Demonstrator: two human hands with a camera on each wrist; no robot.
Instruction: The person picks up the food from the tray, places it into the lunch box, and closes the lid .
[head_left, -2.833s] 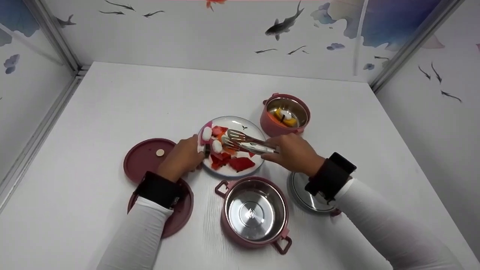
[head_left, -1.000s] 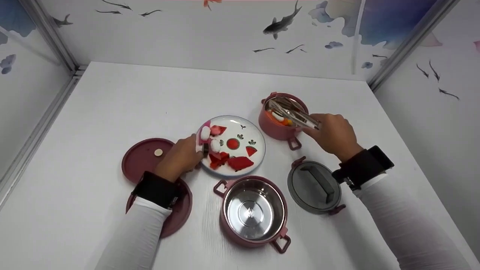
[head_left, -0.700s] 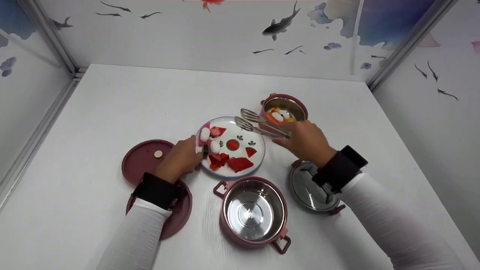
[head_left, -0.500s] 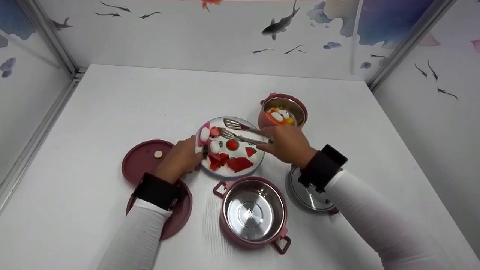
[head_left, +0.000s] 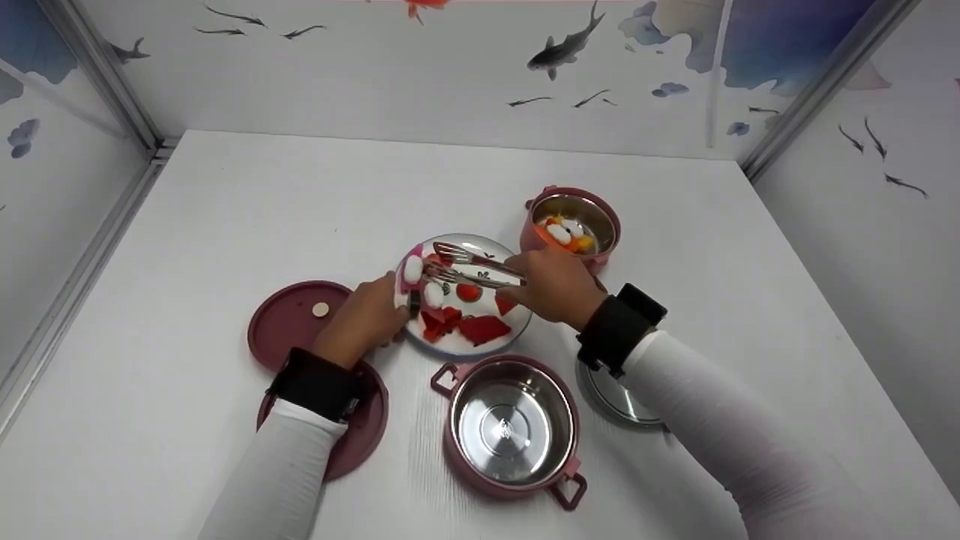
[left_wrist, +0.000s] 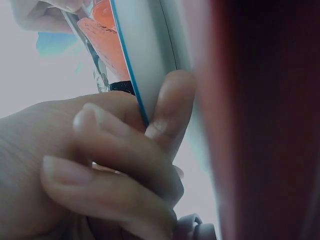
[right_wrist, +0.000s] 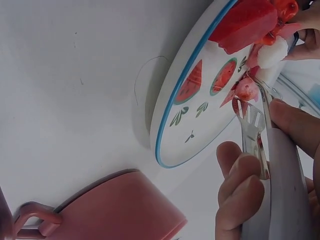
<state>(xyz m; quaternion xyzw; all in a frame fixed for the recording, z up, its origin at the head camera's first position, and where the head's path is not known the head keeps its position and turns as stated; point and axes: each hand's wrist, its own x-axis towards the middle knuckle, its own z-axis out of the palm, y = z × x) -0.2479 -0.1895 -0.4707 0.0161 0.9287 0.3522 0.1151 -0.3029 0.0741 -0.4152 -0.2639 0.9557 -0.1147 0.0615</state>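
My left hand (head_left: 365,315) grips the left edge of a white, blue-rimmed plate (head_left: 501,262), with fingers on its underside in the left wrist view. Slotted metal tongs (head_left: 476,259) are held in my right hand (head_left: 559,287) over the plate. Their spread tips stand around or beside a small pink-red food piece (right_wrist: 247,89) near the plate's far left edge; contact is hard to tell. White oval pieces (head_left: 433,295), red torn-looking pieces (head_left: 441,321) and a larger red piece (head_left: 484,328) lie on the plate. Watermelon pictures (right_wrist: 223,76) are printed on it.
Behind on the right, a small pink pot (head_left: 534,238) holds white, orange and yellow pieces. A larger steel-lined pot (head_left: 510,427) stands in front. Two dark red lids or trays (head_left: 289,319) lie left, under the left forearm. A grey lid (head_left: 619,397) is partly hidden by the right arm.
The right hand has brought the tongs from the small pot back leftward over the plate, to the pink-red piece. More white and orange pieces lie in the small pot. The left hand stays put.
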